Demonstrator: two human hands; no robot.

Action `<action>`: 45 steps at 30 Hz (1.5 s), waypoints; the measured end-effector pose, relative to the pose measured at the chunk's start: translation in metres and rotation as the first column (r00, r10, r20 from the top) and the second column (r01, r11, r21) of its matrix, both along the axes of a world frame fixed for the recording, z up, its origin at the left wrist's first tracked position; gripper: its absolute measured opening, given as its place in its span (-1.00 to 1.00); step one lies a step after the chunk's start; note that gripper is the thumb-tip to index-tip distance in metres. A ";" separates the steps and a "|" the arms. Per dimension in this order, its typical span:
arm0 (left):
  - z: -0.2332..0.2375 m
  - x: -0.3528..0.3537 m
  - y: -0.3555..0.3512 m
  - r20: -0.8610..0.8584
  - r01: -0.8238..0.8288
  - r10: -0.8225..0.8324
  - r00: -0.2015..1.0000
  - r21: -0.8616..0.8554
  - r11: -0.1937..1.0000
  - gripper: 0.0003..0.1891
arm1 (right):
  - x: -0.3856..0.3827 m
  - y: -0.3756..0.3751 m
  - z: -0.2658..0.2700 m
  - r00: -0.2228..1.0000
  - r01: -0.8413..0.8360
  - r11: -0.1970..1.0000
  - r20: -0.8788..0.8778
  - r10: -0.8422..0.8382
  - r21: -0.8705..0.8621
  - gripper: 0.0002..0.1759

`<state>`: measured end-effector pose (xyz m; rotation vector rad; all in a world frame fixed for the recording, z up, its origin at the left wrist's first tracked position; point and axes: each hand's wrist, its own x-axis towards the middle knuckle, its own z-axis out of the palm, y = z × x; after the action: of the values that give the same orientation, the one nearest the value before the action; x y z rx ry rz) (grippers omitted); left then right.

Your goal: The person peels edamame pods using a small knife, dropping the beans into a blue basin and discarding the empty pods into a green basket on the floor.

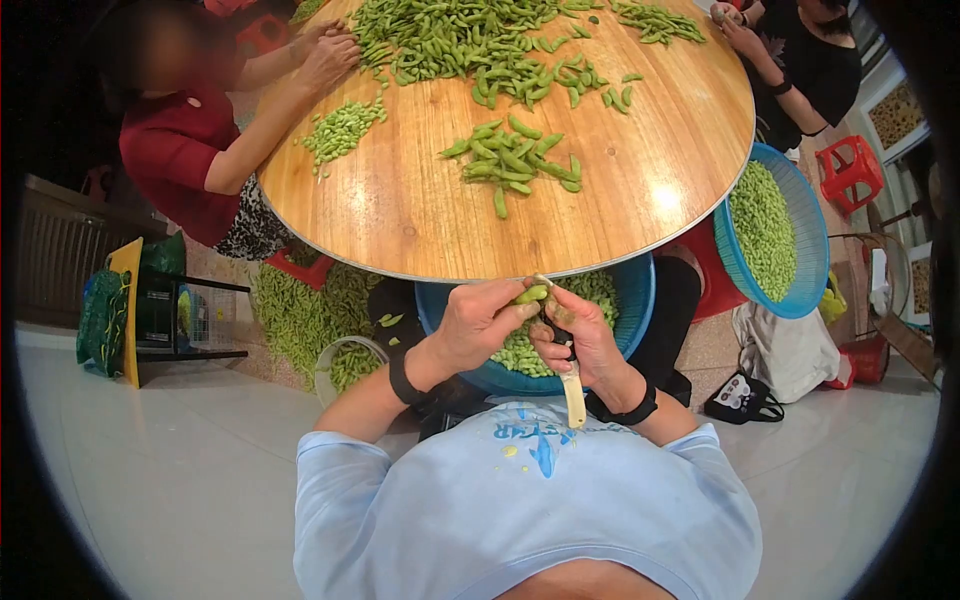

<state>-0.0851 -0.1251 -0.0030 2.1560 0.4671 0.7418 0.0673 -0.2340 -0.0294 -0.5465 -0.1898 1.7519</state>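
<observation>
My left hand (465, 325) pinches a green soybean pod (532, 295) just off the near edge of the round wooden table. Close beside it, my right hand (597, 345) is closed around a small knife with a black and cream handle (573, 398); its working end is mostly hidden by my fingers near the pod. Below both hands a blue basket (648, 325) holds shelled green beans (522, 357). A small heap of pods (512, 160) lies on the table ahead of me.
The wooden table (420, 225) carries a large pod pile (450, 40) and a shelled-bean heap (343, 132). A person in red (185, 140) sits left, another in black (810, 70) right. A second blue basket (812, 230), floor pods (290, 320) and a red stool (850, 172) stand around.
</observation>
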 end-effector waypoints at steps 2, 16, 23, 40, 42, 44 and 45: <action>-0.003 0.001 -0.002 -0.004 -0.001 0.000 1.000 -0.196 0.981 -0.84 | 0.001 0.000 -0.003 0.995 0.029 1.000 0.099 -0.028 -0.005 -0.63; -0.028 -0.003 -0.007 -0.233 0.086 -0.153 0.960 -0.276 0.957 -0.74 | 0.004 0.012 -0.021 -0.147 -0.121 0.823 0.810 -0.568 0.555 -0.51; -0.027 -0.004 -0.013 -0.253 -0.009 -0.061 0.965 -0.268 0.964 -0.66 | 0.011 0.011 -0.017 -0.188 -0.259 0.852 0.842 -0.506 0.454 -0.57; -0.008 -0.030 -0.020 -0.418 0.024 -0.119 0.901 -0.225 0.974 -0.74 | 0.012 0.001 -0.026 -0.215 -0.294 0.862 0.851 -0.480 0.412 -0.71; 0.015 -0.060 -0.016 -0.662 0.042 -0.006 0.749 0.039 0.998 -0.82 | 0.019 -0.002 -0.036 -0.185 -0.279 0.870 0.866 -0.464 0.406 -0.78; 0.018 -0.096 -0.003 -0.731 0.043 0.193 0.654 0.291 0.956 -0.86 | 0.023 -0.003 -0.035 -0.148 -0.293 0.865 0.874 -0.463 0.408 -0.80; 0.024 -0.107 0.002 -0.777 0.096 0.250 0.578 0.368 0.925 -0.86 | 0.021 -0.005 -0.035 -0.108 -0.307 0.860 0.883 -0.456 0.407 -0.81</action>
<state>-0.1918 -0.1228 0.0213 2.7981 0.9644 -0.2463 0.0884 -0.2391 -0.0644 -1.3970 -1.7036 0.5862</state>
